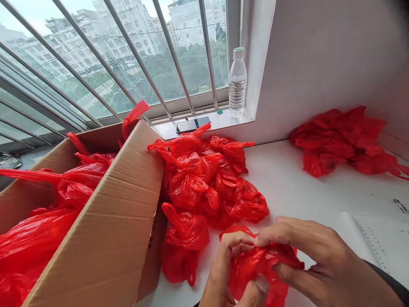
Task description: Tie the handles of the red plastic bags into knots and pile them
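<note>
Low in the middle of the view, both my hands grip one crumpled red plastic bag (255,266). My left hand (228,273) is closed around its left side, thumb pressed on the plastic. My right hand (315,256) pinches the bag's top with fingers curled over it. Just beyond my hands lies a heap of knotted red bags (207,183) on the white table (287,179).
An open cardboard box (121,221) full of red bags stands at the left. A loose pile of red bags (345,140) lies at the back right. A water bottle (237,83) and a phone (192,125) rest on the windowsill. White paper (380,243) and a pen (400,206) sit at the right.
</note>
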The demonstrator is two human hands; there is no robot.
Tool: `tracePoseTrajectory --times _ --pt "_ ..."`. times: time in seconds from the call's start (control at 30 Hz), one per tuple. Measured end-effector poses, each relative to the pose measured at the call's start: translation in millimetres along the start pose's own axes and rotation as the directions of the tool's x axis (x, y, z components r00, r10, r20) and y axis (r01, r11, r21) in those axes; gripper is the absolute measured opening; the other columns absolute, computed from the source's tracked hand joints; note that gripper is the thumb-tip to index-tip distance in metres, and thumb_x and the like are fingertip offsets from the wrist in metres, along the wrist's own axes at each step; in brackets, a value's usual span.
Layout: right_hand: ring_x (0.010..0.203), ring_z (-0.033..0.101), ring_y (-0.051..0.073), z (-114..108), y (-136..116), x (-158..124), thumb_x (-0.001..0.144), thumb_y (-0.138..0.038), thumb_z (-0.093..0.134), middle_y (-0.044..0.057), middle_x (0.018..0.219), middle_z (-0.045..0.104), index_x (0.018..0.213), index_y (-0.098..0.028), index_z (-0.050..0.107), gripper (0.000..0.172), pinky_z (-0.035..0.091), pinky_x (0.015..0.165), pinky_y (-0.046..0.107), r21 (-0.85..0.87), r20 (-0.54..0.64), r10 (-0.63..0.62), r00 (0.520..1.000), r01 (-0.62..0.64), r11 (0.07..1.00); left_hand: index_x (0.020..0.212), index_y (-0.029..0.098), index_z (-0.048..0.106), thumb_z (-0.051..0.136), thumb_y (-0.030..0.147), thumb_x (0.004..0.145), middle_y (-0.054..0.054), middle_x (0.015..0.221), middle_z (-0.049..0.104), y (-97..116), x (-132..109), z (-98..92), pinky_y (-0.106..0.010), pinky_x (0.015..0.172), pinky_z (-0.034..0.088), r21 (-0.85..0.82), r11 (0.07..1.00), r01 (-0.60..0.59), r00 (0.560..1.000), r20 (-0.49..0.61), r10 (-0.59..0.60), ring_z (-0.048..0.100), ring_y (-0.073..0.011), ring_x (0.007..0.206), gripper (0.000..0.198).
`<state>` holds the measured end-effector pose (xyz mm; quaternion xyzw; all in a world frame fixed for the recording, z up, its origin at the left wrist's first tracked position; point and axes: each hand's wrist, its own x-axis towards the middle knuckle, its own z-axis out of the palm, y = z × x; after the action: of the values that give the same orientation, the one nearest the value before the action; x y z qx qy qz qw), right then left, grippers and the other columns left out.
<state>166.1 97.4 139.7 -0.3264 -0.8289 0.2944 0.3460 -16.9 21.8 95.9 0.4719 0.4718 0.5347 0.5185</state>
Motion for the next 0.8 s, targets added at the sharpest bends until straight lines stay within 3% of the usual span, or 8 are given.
tracePoseTrajectory --times 0.1,0.3,0.4,0.47,0.57,0.63,0.7,0.8 --pt "0.085 0.071 0.011 -1.0 3.9 -0.4 0.093 -0.017 0.061 -0.007 0.098 0.073 0.114 -0.033 0.059 0.026 0.055 0.079 0.015 0.055 -0.004 0.052 0.999 -0.051 0.997 0.126 0.025 0.062 0.070 0.050 0.087 -0.011 0.112 0.071 0.9 6.1 -8.6 -0.036 0.089 0.052 -0.071 0.992 0.109 0.990 0.096 -0.102 0.067 -0.0254 0.099 0.047" --pt "0.063 0.060 0.012 -8.9 5.0 -1.4 0.094 -0.027 0.062 -0.004 0.088 0.065 0.115 -0.031 0.057 0.022 0.048 0.053 0.019 -0.073 0.031 0.211 0.977 -0.209 0.975 0.122 0.025 0.070 0.066 0.054 0.090 -0.010 0.127 0.070 -18.0 1.1 -20.1 -0.040 0.103 0.047 -0.013 0.974 0.225 0.927 -0.304 -0.218 0.058 -0.0312 0.126 0.043" --pt "0.053 0.050 0.012 -14.3 0.6 -2.1 0.097 -0.033 0.059 -0.007 0.070 0.057 0.103 -0.030 0.057 0.007 0.041 0.044 0.020 -0.074 0.028 0.275 0.961 -0.273 0.959 0.123 0.025 0.065 0.057 0.056 0.096 -0.004 0.087 0.072 -11.6 11.8 -19.0 -0.033 0.080 0.055 -0.146 0.974 0.174 0.928 -0.306 -0.211 0.069 -0.0228 0.090 0.042" --pt "0.052 0.049 0.012 -17.0 -4.3 -0.9 0.096 -0.031 0.058 -0.007 0.067 0.056 0.099 -0.030 0.058 0.003 0.042 0.042 0.019 -0.020 0.063 0.288 0.955 -0.288 0.958 0.116 0.025 0.066 0.052 0.053 0.099 0.005 0.058 0.054 -1.8 17.7 -13.5 -0.024 0.056 0.047 -0.176 0.971 0.163 0.942 -0.265 -0.207 0.057 -0.0141 0.057 0.036" --pt "0.054 0.057 0.011 -17.4 -14.2 4.1 0.091 -0.023 0.062 -0.007 0.074 0.063 0.104 -0.032 0.059 0.016 0.042 0.038 0.016 0.080 0.148 0.273 0.951 -0.287 0.955 0.116 0.026 0.069 0.064 0.049 0.093 0.003 0.065 0.061 10.1 11.5 0.8 -0.023 0.057 0.047 -0.024 0.984 0.177 0.952 -0.249 -0.177 0.057 -0.0135 0.059 0.032" --pt "0.060 0.065 0.009 -14.6 -21.6 7.6 0.087 -0.016 0.064 -0.008 0.087 0.070 0.111 -0.035 0.060 0.030 0.043 0.038 0.013 0.112 0.158 0.250 0.955 -0.268 0.957 0.129 0.031 0.065 0.076 0.044 0.083 -0.005 0.102 0.075 13.4 0.3 10.7 -0.031 0.081 0.054 0.176 0.967 0.184 0.948 -0.290 -0.127 0.069 -0.0225 0.090 0.049" --pt "0.073 0.072 0.010 -10.4 -28.0 9.3 0.082 -0.012 0.070 -0.009 0.105 0.073 0.119 -0.036 0.059 0.045 0.054 0.050 0.012 0.092 0.133 0.196 0.972 -0.208 0.974 0.135 0.037 0.063 0.082 0.037 0.075 -0.005 0.124 0.073 14.0 -7.4 16.5 -0.035 0.091 0.053 0.335 0.918 0.214 0.944 -0.314 -0.105 0.068 -0.0293 0.108 0.063" --pt "0.096 0.073 0.017 -5.5 -30.8 8.1 0.082 -0.019 0.078 -0.007 0.118 0.072 0.133 -0.038 0.053 0.060 0.063 0.072 0.019 0.017 0.109 0.076 0.991 -0.078 0.997 0.103 0.030 0.077 0.079 0.037 0.078 -0.005 0.103 0.077 14.4 -1.0 14.0 -0.032 0.074 0.055 0.310 0.930 0.197 0.977 -0.143 -0.160 0.070 -0.0269 0.088 0.025"
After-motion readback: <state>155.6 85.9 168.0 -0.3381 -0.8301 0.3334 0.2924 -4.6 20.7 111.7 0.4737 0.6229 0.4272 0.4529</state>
